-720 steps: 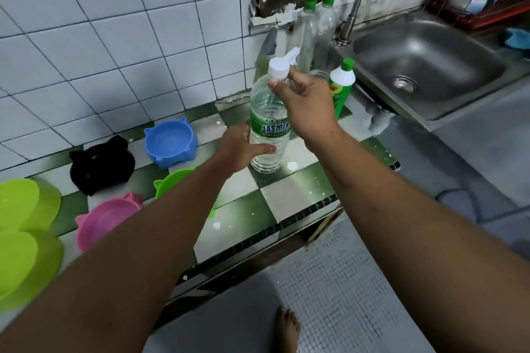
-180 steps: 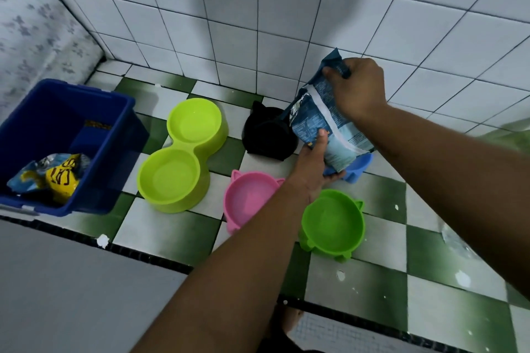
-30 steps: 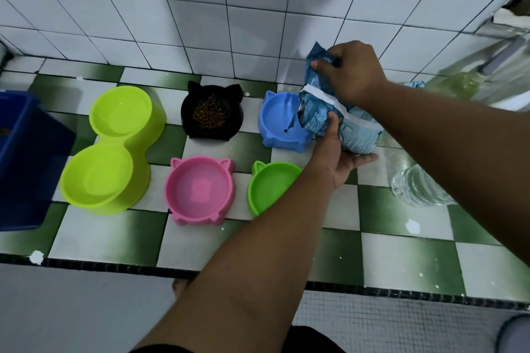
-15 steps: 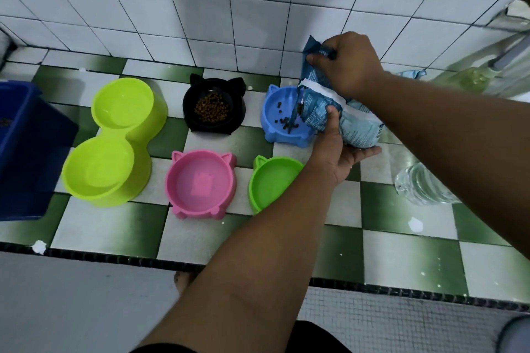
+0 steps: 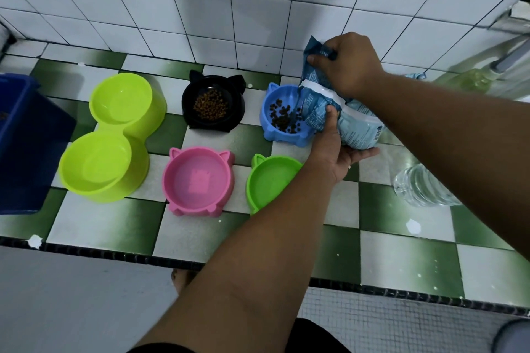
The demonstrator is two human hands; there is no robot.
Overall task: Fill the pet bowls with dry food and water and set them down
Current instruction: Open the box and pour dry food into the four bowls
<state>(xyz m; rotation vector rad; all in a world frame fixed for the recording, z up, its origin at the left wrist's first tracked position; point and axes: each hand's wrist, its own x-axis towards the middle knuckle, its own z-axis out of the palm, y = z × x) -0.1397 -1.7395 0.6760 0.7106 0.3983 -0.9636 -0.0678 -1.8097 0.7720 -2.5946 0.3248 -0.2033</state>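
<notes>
Change since half a second back: more kibble [image 5: 282, 117] heaped in the blue bowl [image 5: 275, 97], then only a thin scatter; bag mouth lower and closer over the rim; black bowl's load unchanged; hands in the same grips

Right fingers [image 5: 315, 59]: clenched on the top corner of the food bag [image 5: 352, 126], thumb side toward the wall
Right hand [image 5: 348, 64]: above the bag, knuckles up, wrist bent down; forearm running out to the right edge of view
Left fingers: spread under the bag's belly, thumb [image 5: 331, 117] pressed up against its side near the mouth
Left hand [image 5: 334, 152]: palm up, cupping the bag from below; forearm reaching in from bottom centre, crossing the green bowl's right edge

Food bag: tilted, mouth pointing left and down into the blue bowl, pieces falling at the opening
Blue bowl: back row, just right of the black bowl [image 5: 213, 103], on the checkered counter [image 5: 114, 223]
Black bowl: holding brown kibble
Pink bowl [image 5: 198, 180] and green bowl [image 5: 269, 180]: front row, no dry food
Lime double bowl [image 5: 111, 137]: left of these, no dry food
Blue bin [image 5: 25, 146]: far left
Water bottle [image 5: 418, 186]: lying near the right forearm
</notes>
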